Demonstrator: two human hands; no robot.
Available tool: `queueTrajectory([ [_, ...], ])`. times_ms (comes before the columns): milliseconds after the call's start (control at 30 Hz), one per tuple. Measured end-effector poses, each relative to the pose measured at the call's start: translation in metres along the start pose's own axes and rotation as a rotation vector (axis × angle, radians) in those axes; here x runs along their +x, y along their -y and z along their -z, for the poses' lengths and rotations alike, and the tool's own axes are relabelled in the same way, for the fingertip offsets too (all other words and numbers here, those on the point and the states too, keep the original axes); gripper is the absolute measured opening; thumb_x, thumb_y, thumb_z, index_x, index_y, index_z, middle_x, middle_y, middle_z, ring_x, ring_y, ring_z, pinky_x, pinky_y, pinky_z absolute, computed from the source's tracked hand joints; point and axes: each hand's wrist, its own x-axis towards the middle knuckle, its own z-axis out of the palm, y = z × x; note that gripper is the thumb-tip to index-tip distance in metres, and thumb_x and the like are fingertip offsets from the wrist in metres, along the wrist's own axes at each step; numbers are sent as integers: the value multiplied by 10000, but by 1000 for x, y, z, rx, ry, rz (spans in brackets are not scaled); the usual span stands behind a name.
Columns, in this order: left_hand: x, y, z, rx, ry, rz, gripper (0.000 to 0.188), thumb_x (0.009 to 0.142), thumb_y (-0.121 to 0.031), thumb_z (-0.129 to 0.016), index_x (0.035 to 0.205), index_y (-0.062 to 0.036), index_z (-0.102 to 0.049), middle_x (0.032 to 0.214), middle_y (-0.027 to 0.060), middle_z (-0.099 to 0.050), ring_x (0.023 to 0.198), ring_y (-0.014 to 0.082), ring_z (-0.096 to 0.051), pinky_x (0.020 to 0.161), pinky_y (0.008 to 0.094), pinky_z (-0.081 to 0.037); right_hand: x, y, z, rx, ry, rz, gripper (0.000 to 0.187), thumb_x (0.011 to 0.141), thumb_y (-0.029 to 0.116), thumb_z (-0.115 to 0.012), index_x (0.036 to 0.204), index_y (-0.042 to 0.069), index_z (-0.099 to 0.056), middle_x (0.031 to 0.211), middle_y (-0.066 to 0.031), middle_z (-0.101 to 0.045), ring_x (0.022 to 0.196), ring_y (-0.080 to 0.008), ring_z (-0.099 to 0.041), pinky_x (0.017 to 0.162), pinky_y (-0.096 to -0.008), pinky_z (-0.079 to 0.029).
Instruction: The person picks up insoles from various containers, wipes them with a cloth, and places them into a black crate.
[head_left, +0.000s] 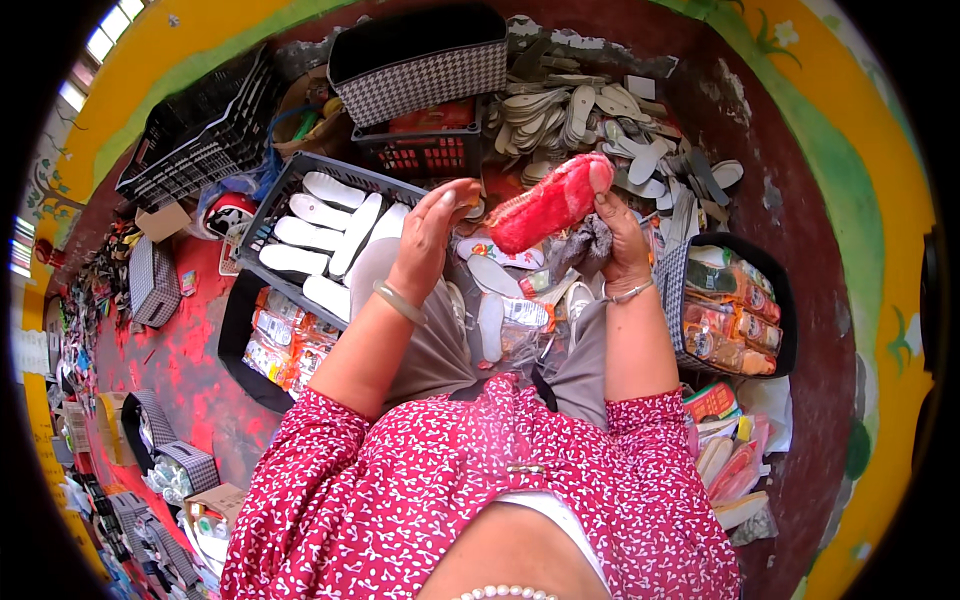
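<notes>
The right hand [618, 238] covers the near end of the red insole [548, 204] and most of the grey cloth [585, 243] bunched under it. The left hand [432, 235] hides whatever its fingertips touch. The grey crate [282, 190] of white insoles [330, 225] disappears behind her left forearm. The packets in the houndstooth basket [672, 290] are too small to make out.

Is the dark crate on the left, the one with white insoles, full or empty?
Partly full. The dark crate holds several white insoles lying flat in rows, with its mesh floor showing between them. The left hand is raised beside it.
</notes>
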Motion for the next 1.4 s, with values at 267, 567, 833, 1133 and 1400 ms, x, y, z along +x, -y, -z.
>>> queueTrajectory([
  [267, -27, 31, 4, 141, 297, 293, 354, 870, -89, -551, 1201, 28, -509, 1179, 125, -559, 1060, 187, -542, 969, 326, -373, -31, -3, -26, 192, 42, 10, 290, 881, 215, -562, 1100, 25, -571, 1021, -72, -629, 906, -179, -606, 812, -318, -482],
  [567, -21, 6, -44, -341, 237, 539, 328, 909, -120, -504, 1205, 12, -454, 1093, 106, -574, 962, 177, -592, 830, 308, -499, -35, -17, -13, -139, -12, -81, 263, 868, 228, -598, 1018, 12, -591, 925, -43, -632, 783, -110, -597, 695, -234, -479],
  [833, -11, 41, -35, -326, -132, 341, 226, 865, -33, -529, 1069, -17, -432, 999, 97, -553, 882, 198, -587, 778, 336, -521, -45, -44, -20, -1123, -36, 66, 681, 689, 417, -744, 1148, -29, -509, 854, -114, -617, 761, -157, -603, 651, -267, -480],
  [1133, -8, 50, -27, -280, -12, 416, 290, 810, -90, -641, 1032, -54, -458, 928, 52, -580, 822, 142, -590, 730, 273, -481, -44, -48, -32, -477, 128, -229, 517, 792, 71, -665, 1248, -30, -443, 872, -60, -618, 660, -93, -579, 557, -208, -461],
  [1400, -8, 54, -27, -312, -28, 380, 523, 787, -48, -657, 1248, -21, -411, 1069, 68, -546, 961, 158, -561, 813, 297, -487, -42, -43, -29, -291, 157, -318, 576, 792, 153, -681, 1270, -49, -431, 926, -41, -611, 744, -81, -576, 670, -207, -465],
])
